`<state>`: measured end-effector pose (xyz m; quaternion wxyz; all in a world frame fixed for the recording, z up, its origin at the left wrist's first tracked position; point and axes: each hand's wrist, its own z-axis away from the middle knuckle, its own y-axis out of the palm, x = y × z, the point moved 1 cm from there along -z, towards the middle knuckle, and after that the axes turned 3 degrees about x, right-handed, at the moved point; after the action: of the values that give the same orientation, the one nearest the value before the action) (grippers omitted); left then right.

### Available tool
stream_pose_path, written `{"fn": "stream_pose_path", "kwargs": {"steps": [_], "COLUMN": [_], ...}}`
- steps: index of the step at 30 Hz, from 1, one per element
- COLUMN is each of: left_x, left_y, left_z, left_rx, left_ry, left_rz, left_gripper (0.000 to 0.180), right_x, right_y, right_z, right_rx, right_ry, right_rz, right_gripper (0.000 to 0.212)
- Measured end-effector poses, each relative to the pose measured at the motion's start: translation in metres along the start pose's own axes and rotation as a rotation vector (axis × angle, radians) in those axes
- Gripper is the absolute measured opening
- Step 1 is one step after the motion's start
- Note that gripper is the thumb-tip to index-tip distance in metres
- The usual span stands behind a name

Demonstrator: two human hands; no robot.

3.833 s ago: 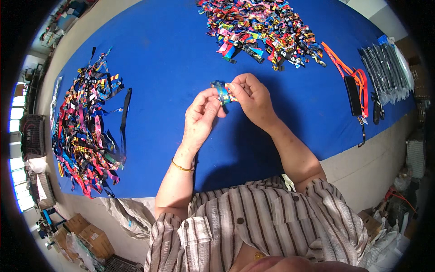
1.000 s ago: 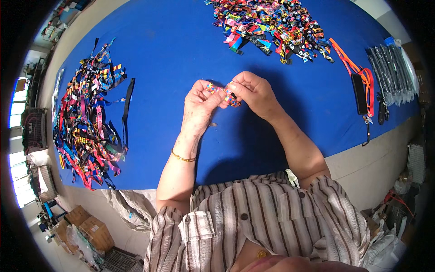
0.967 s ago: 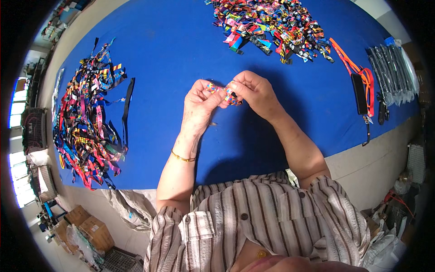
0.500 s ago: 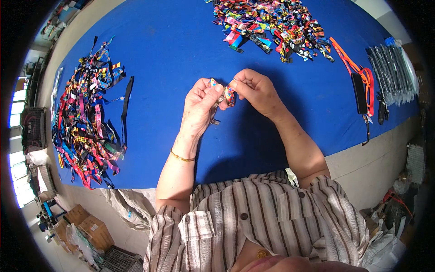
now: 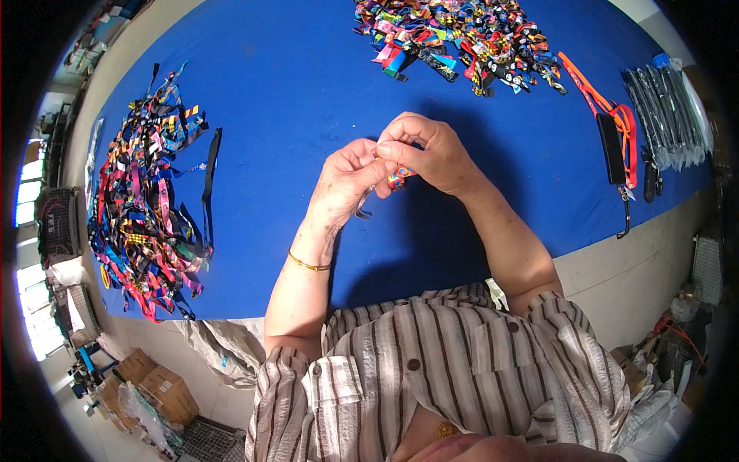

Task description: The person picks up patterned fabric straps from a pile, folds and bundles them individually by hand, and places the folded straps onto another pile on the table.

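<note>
Over the blue-covered table (image 5: 285, 100), my two hands meet at a short, brightly patterned ribbon strap (image 5: 397, 179). My left hand (image 5: 348, 179) pinches it between thumb and fingers, and a loose dark end hangs below the palm. From the other side my right hand (image 5: 428, 154) grips the same strap, thumb against the forefinger. Most of the strap is hidden behind my fingers. To the left lies a long heap of multicoloured straps (image 5: 146, 208), with one black strap (image 5: 210, 177) sticking out beside it. A second pile of short patterned straps (image 5: 493, 46) covers the far side.
At the right lie an orange lanyard (image 5: 593, 96) with a black piece (image 5: 613, 150), then a row of clear-bagged dark items (image 5: 666, 115). Cardboard boxes (image 5: 163, 389) and a wire basket (image 5: 208, 440) stand on the floor at the lower left.
My right hand has shifted left and closed in against my left hand, its fingers now covering more of the strap. My left hand stays in nearly the same place.
</note>
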<state>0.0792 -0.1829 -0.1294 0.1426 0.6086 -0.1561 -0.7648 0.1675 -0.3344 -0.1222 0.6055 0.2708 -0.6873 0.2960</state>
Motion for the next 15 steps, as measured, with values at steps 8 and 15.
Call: {"fn": "stream_pose_path", "kwargs": {"steps": [8,15], "left_x": [0.007,0.003], "left_y": [-0.002,-0.012], "left_z": [0.000,-0.004], "left_rx": [0.015,-0.185], "left_ry": [0.102,0.186], "left_rz": [0.096,0.251], "left_gripper": [0.009,0.014], "right_x": [-0.003,-0.010], "right_y": [-0.001,-0.009], "right_z": [0.000,0.000], "right_rx": [-0.053,0.104], "right_ry": [0.103,0.071], "right_rz": [-0.220,-0.083], "right_gripper": [0.014,0.021]}}
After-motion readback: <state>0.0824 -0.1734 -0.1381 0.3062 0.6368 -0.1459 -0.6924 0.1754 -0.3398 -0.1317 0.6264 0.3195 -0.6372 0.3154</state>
